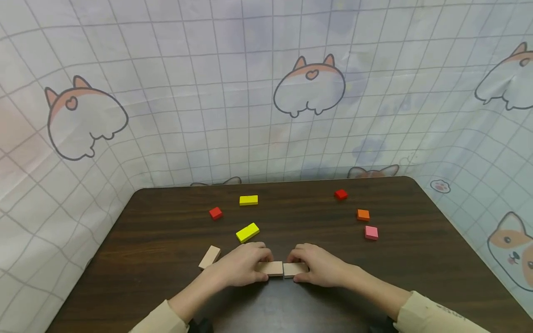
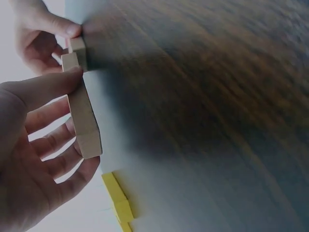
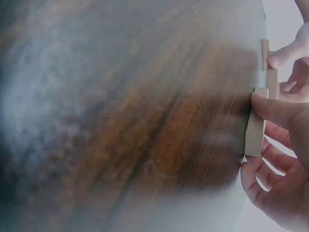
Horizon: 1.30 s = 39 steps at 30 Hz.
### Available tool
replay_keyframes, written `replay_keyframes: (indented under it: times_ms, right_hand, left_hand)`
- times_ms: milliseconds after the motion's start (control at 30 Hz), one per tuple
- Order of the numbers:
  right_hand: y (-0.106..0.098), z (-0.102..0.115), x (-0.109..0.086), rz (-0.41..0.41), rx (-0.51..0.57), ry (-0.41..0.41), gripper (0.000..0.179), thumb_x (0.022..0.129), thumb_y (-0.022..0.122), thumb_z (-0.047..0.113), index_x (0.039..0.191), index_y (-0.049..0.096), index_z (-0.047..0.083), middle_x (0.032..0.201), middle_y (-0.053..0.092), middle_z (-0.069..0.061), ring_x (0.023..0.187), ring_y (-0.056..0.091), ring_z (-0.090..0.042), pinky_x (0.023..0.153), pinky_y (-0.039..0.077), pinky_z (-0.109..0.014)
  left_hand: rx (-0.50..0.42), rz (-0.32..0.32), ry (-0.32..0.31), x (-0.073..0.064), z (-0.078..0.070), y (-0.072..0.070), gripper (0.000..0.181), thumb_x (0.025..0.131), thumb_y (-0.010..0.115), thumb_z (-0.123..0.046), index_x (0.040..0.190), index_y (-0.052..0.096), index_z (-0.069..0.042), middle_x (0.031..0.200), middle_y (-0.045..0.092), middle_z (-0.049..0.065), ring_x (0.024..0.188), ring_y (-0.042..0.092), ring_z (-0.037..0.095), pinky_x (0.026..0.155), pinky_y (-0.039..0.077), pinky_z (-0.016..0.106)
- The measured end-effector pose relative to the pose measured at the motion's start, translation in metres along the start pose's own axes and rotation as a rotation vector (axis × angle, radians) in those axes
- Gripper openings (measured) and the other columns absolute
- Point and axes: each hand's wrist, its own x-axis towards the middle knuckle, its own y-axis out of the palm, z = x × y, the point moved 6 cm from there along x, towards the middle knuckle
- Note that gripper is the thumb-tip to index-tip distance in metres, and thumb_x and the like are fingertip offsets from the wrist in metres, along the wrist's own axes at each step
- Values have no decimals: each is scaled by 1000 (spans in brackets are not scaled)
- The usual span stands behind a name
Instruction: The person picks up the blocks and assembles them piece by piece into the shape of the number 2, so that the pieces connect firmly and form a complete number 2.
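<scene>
Near the front middle of the dark table, my left hand (image 1: pixel 245 264) pinches a plain wooden block (image 1: pixel 272 268) between thumb and fingers. To its right, my right hand (image 1: pixel 318 266) pinches another plain wooden block (image 1: pixel 294 269) in the same way. The two blocks lie end to end in the head view, with a thin dark line between them. The left wrist view shows the thumb across the long face of the left block (image 2: pixel 82 106). In the right wrist view, the right thumb presses the near face of its block (image 3: pixel 256 128).
A third plain block (image 1: pixel 210 257) lies beside the left wrist. Beyond the hands are two yellow blocks (image 1: pixel 247 232) and a small red block (image 1: pixel 215 213). At the right are another red block (image 1: pixel 341 194), an orange block (image 1: pixel 363 215) and a pink block (image 1: pixel 371 232). A patterned curtain (image 1: pixel 250 92) hangs behind.
</scene>
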Motion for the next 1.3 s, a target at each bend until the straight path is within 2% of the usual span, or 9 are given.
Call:
replay_keyframes:
  times_ms: [67,133,267,833,1000,1300]
  right_hand:
    - [-1,1,0,8,-9,16,27,91,82,25,112,70,15,103,62,8,87,54,-8,74,51,-30]
    - [-7,12,0,21,-1,66,26,89,84,21,110,70,14,102,62,9,88,55,-7,77,52,-29]
    - [-6,13,1,46,-21,112,27,89,84,21,111,70,15,104,62,9,90,54,-6,81,51,-28]
    - [-6,12,3,55,-16,120,28,88,84,21,111,70,15,103,62,9,90,54,-7,80,51,-28]
    - [-6,13,3,59,-11,124,28,88,84,21,111,70,15,103,62,8,89,54,-8,80,51,-28]
    - [-6,17,5,50,-27,118,29,89,84,26,112,71,14,103,62,8,91,55,-9,83,52,-30]
  left_hand:
    - [21,16,-9,3,1,4,27,86,86,-21,108,72,-13,95,59,-8,78,52,4,70,48,22]
    - [39,32,-21,5,2,8,28,86,86,-22,109,72,-14,95,59,-9,79,52,4,70,49,22]
    - [58,51,-44,8,3,12,29,87,86,-25,110,72,-14,95,59,-9,79,52,4,71,49,22]
    - [-3,20,-45,2,6,11,32,88,85,-31,113,72,-16,100,60,-9,83,55,2,75,51,22]
    - [-16,-13,-38,-4,7,6,33,87,85,-31,114,73,-16,104,62,-7,87,58,4,78,52,24]
    - [-36,-126,-51,-23,17,-7,30,90,82,-26,115,72,-11,108,64,0,94,64,15,82,55,31]
